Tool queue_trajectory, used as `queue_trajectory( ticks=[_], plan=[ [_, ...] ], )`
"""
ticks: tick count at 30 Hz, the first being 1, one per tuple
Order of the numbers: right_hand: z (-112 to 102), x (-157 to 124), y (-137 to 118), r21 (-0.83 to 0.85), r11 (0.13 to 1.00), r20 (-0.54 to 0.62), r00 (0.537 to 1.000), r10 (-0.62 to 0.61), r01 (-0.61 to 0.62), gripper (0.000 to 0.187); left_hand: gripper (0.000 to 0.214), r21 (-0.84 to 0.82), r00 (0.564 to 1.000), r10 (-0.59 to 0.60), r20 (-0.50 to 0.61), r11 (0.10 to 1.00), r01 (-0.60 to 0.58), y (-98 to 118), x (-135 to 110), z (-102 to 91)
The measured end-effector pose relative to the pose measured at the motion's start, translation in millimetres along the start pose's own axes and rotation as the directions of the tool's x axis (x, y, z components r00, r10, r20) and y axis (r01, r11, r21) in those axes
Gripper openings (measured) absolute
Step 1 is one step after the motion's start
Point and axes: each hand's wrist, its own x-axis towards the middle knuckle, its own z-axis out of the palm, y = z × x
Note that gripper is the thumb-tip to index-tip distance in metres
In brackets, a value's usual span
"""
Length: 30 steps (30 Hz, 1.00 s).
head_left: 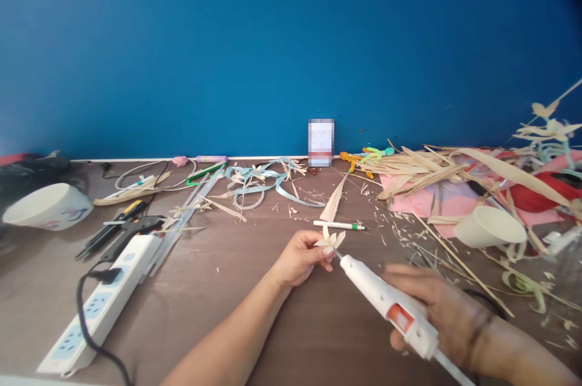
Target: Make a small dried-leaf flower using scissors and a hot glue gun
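Note:
My left hand (302, 259) pinches a small pale flower of dried husk (330, 239) between thumb and fingers, above the middle of the table. My right hand (427, 301), slightly blurred, grips a white hot glue gun (377, 289) with a red part on its side. A pale stick comes out of the gun's rear. Its thin metal nozzle points up and left and reaches the flower's base by my left fingertips; whether they touch, I cannot tell. Just beyond the flower lie a white pen with a green band (339, 225) and a loose husk piece (335, 199).
At left are a white power strip (131, 259) with a black plug, a black glue gun (134, 227), clear sticks (182, 222) and a white bowl (48, 207). Blue ribbon (273, 189) lies behind. Husk strips (418, 168), a paper cup (491, 227) and scraps spread at right.

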Motion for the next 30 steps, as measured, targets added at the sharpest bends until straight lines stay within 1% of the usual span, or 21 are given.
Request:
queue_trajectory(
  ticks=[4, 7, 13, 17, 19, 25, 30],
  plan=[
    [-3.3, -0.9, -3.7, 0.009, 1.000, 0.098, 0.995, 0.010, -0.011, 0.013, 0.028, 0.001, 1.000, -0.001, 0.007, 1.000, 0.001, 0.6, 0.0, 0.6],
    [-4.4, 0.5, -6.6, 0.023, 0.999, 0.129, 0.991, 0.031, -0.034, 0.015, 0.031, 0.020, 1.000, -0.018, 0.012, 1.000, 0.018, 1.1, -0.7, 1.2],
    [-6.4, -1.1, -6.0, 0.088, 0.996, 0.063, 0.998, 0.015, -0.021, 0.013, 0.026, 0.007, 0.999, -0.004, 0.036, 1.000, 0.004, 1.6, -1.2, 2.0],
    [-9.7, -1.2, -7.4, 0.099, 0.995, 0.097, 0.995, 0.020, -0.030, 0.019, 0.026, 0.017, 1.000, -0.017, 0.020, 1.000, 0.017, 2.9, -1.2, 3.0],
    [-10.2, -0.3, -8.9, 0.095, 0.995, 0.109, 0.994, 0.020, -0.031, 0.021, 0.026, 0.019, 0.999, -0.020, 0.032, 1.000, 0.019, 3.6, -1.5, 3.6],
    [-8.1, -0.3, -9.1, 0.057, 0.997, 0.139, 0.990, 0.038, -0.046, 0.019, 0.023, 0.005, 0.999, 0.000, 0.047, 1.000, 0.000, 3.7, -2.0, 3.4],
    [-8.2, -2.0, -8.6, 0.101, 0.994, 0.116, 0.993, 0.037, -0.049, 0.017, 0.021, -0.004, 0.998, -0.002, 0.060, 1.000, 0.002, 2.5, -1.3, 2.9]
  ],
)
